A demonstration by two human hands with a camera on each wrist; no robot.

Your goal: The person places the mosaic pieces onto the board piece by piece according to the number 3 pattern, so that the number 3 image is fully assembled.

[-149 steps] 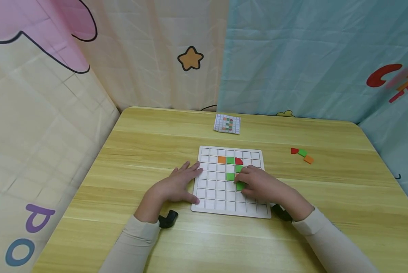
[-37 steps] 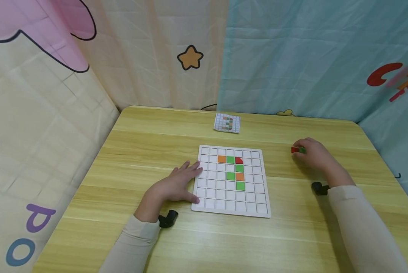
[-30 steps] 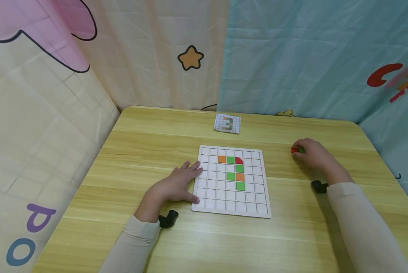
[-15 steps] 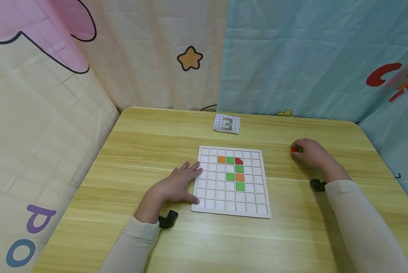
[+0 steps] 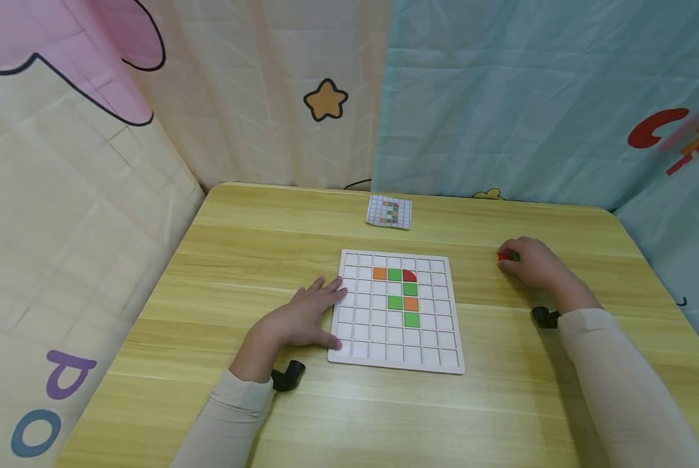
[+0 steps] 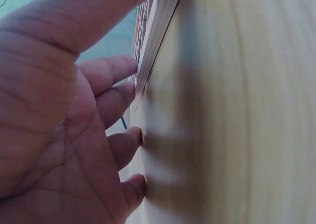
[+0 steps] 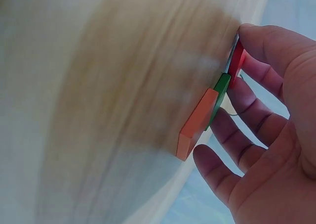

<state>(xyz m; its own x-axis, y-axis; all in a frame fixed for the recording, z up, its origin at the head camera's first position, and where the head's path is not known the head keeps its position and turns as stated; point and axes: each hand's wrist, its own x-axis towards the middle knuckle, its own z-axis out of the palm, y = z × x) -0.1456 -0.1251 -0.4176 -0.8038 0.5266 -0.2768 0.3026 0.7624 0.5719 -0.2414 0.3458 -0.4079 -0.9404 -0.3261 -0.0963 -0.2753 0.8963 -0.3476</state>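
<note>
My left hand lies with spread fingers on the left edge of a white grid board. Several coloured square tiles sit in its cells, among them an orange tile and a green tile, plus a red round-cornered tile. To the right of the board, my right hand pinches a loose red tile between thumb and fingers. Beside it on the table, a green tile and an orange tile are seen in the right wrist view; the head view mostly hides them behind the hand.
A small printed card with a coloured grid pattern lies behind the board. The wooden table backs onto printed curtains. Black camera mounts stick out at both wrists.
Five seconds ago my right hand was over the board; it has since moved right to the loose tiles. In the last second it shifted slightly left with the red tile. The left hand stayed put.
</note>
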